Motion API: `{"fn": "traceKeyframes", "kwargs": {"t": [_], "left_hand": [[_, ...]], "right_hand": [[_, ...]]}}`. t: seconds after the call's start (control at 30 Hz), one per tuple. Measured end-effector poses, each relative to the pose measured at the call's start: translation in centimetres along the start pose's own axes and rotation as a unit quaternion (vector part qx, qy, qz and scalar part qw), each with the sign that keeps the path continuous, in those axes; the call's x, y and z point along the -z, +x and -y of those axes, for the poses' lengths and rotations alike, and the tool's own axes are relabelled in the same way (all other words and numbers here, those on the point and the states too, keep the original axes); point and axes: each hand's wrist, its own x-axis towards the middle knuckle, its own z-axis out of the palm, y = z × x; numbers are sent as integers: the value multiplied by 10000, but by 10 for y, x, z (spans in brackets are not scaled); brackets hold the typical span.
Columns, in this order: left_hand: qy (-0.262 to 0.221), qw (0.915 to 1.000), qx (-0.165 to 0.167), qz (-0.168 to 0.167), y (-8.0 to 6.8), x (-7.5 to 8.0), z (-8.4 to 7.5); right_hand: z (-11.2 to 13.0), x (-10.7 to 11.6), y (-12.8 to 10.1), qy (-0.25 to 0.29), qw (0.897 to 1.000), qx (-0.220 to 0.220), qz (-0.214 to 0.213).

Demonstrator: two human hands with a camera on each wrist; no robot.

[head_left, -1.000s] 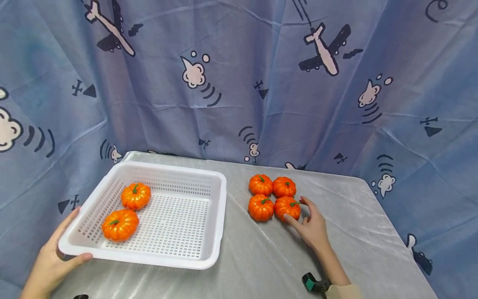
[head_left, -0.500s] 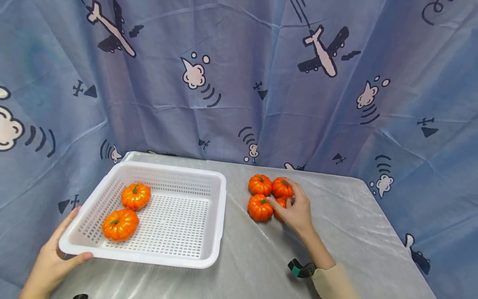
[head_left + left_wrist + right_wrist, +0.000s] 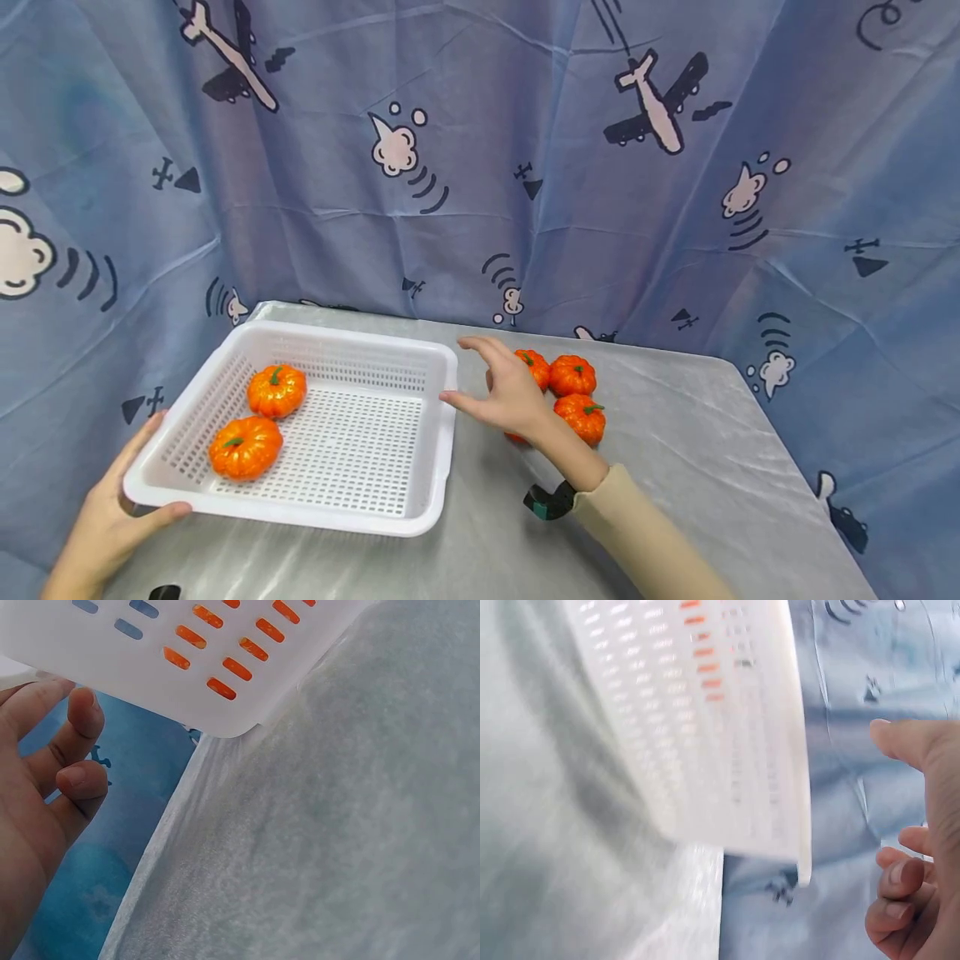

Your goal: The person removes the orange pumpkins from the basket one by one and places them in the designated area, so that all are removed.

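Observation:
A white plastic basket stands at the left of the table in the head view. My left hand grips its near left corner, thumb over the front rim, fingers along the left side. Inside, towards the left, lie two orange toy pumpkins, a far one and a near one. My right hand is at the basket's right rim, holding nothing, thumb and fingers spread. In the right wrist view a gap shows between that hand and the basket wall.
Behind the right hand and forearm, several more pumpkins sit grouped on the grey cloth-covered table; two, the back right one and the front right one, show best. A blue curtain with printed planes hangs behind.
My right hand has moved left from the grouped pumpkins, passing over them, to the basket's right rim. The pumpkins and basket stay in place, and my left hand keeps its hold.

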Motion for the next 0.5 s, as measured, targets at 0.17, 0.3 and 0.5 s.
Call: {"fn": "traceKeyframes", "kwargs": {"t": [0.17,0.3,0.5], "left_hand": [[-31,9999,55,100,0,-3,-1],[-1,9999,121,5,1,-1,-1],[-42,9999,108,-78,0,1,-1]], "right_hand": [[21,-8,16,-263,9980,349,458],[37,-15,33,-473,9943,528,797],[60,-26,59,-392,9910,529,1169]]}}
